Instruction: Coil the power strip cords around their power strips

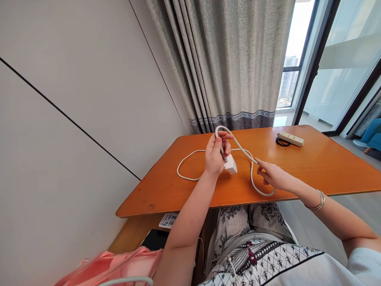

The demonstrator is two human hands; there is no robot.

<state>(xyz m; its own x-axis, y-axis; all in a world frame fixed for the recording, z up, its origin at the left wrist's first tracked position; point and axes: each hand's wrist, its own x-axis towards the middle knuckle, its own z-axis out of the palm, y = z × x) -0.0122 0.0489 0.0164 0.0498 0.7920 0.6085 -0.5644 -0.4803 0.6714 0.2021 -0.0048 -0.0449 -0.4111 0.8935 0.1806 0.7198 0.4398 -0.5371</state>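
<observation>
My left hand [216, 153] is closed on a white charging cable [242, 147], raised over the table. From that hand the cable arches up in a loop and runs down to the right. A white charger block [231, 164] hangs at the cable's end, just below my left fingers. My right hand [270, 174] pinches the same cable between thumb and forefinger, a short way to the right. The rest of the cable lies in loose curves on the orange-brown wooden table [166, 194], to the left and between my hands.
A white power strip [290, 138] with a black cord lies at the table's back right. Below the table's left front edge are a dark phone-like slab [154, 239], a printed white item [168, 221] and a pink bag [119, 268]. A grey curtain [238, 63] hangs behind.
</observation>
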